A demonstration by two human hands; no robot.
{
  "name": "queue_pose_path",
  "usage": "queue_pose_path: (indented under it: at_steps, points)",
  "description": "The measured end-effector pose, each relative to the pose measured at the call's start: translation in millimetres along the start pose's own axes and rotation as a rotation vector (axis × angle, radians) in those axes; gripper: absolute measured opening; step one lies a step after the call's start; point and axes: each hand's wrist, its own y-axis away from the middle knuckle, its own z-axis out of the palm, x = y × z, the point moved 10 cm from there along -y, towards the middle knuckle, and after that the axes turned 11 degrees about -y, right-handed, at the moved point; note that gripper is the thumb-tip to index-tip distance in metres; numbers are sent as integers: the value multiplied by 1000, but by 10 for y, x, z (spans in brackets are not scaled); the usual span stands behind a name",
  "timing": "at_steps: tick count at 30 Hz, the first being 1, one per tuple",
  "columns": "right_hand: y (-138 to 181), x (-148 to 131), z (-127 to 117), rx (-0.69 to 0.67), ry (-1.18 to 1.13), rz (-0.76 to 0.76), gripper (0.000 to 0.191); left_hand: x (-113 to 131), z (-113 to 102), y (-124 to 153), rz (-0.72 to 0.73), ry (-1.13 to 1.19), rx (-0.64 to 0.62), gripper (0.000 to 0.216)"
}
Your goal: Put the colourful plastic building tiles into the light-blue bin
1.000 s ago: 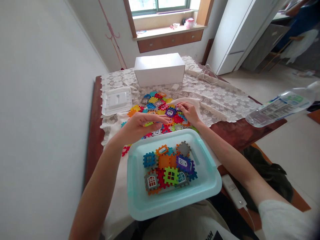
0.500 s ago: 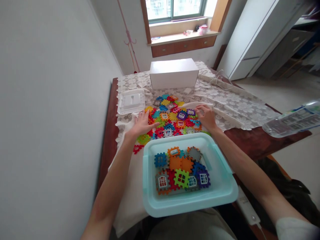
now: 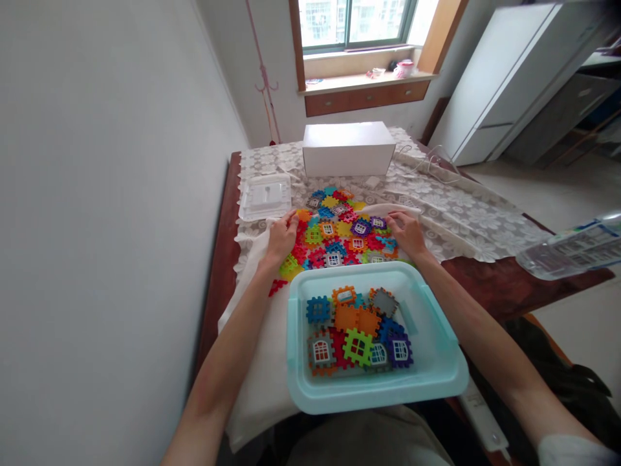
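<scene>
A heap of colourful toothed plastic tiles (image 3: 342, 236), some with white window inserts, lies on a white cloth (image 3: 262, 362) on the table. My left hand (image 3: 283, 234) rests flat at the heap's left edge, fingers spread and touching the tiles. At the heap's right edge, my right hand (image 3: 407, 233) lies with its fingers curved against the tiles. Neither hand has a tile lifted. Near me sits a light blue bin (image 3: 436, 375) with several tiles (image 3: 356, 330) inside.
A clear plastic lid (image 3: 266, 197) lies left of the heap. A white box (image 3: 347, 149) stands behind it, with white cables (image 3: 427, 162) on the lace tablecloth (image 3: 466, 213). A plastic bottle (image 3: 567, 249) juts in at the right. A wall runs along the left.
My left hand has moved from over the heap's middle to its left edge. The right hand stays at the right edge. The camera view has shifted, so everything sits further right.
</scene>
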Motion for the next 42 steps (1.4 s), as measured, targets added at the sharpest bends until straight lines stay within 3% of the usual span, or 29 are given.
queue_pose_path:
  at_steps: [7,11,13,17,22,24,26,28,30,32,35,38,42]
  points:
    - [-24,51,-23,13,-10,17,40,-96,-135,-7,-54,62,129,47]
    - [-29,64,-18,1,-5,24,42,121,-276,5,23,30,174,42]
    - [-28,78,-15,-12,4,35,42,285,-328,-10,59,129,152,43]
    - [-18,92,6,-52,27,47,39,776,-413,37,122,424,-15,46]
    - [-10,75,26,-65,38,47,37,1456,-738,387,189,445,-145,50]
    - [-11,69,27,-61,38,45,37,1627,-710,510,241,451,-292,54]
    - [-11,65,32,-64,35,42,37,1697,-525,587,320,486,-498,58]
    - [-10,71,37,-71,38,43,38,1590,-301,547,365,509,-589,59]
    - [-9,80,38,-76,48,47,39,1281,-127,352,320,421,-451,59]
    - [-10,83,37,-79,55,47,40,932,40,206,249,168,-288,63]
    - [-12,86,43,-87,58,49,42,637,380,232,224,-147,-336,87]
    - [-15,79,48,-90,63,45,44,598,577,356,290,-346,-439,104]
    - [-25,66,39,-77,72,33,41,645,599,383,336,-438,-448,75]
